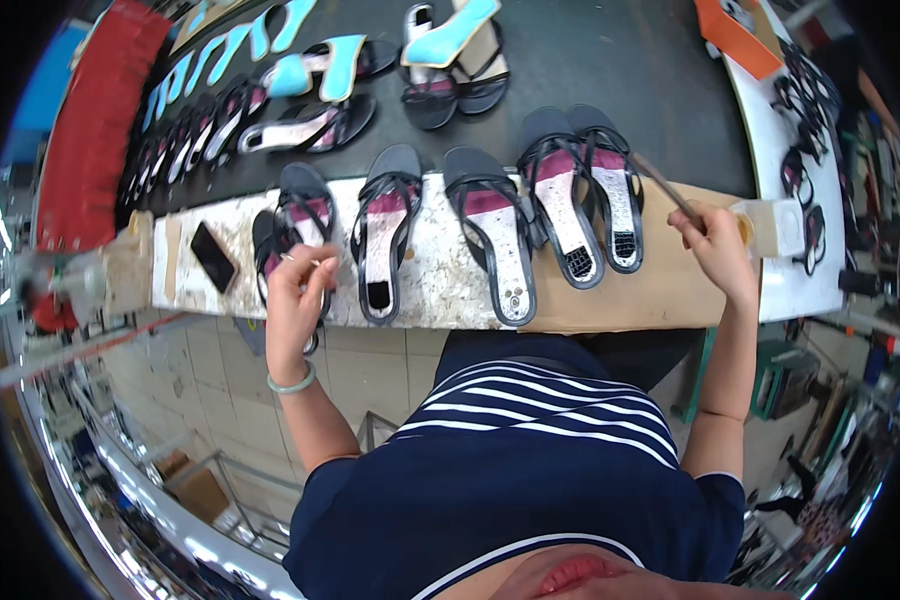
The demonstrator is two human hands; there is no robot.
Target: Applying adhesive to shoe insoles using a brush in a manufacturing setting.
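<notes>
Several black strappy sandals lie on the bench with their open heel ends toward me. My right hand [715,245] is closed round a thin brown stick-like tool [667,187], its far end pointing at the right pair of sandals [562,200]; I cannot make out any bristles. Over the left sandals [305,205] hovers my left hand [300,290], its fingers half curled and apart, with nothing visible in them. Between the hands lie two single sandals, one [379,245] nearer the left hand and another [500,240] in the middle, both with pale insoles and purplish bands.
A dark phone [213,257] lies at the left. Beside my right hand stands a whitish container [775,228]. Further back are turquoise insole pieces [342,68] and more sandals [310,130]. An orange box [738,38] sits at the far right, a red covering [95,130] at the left.
</notes>
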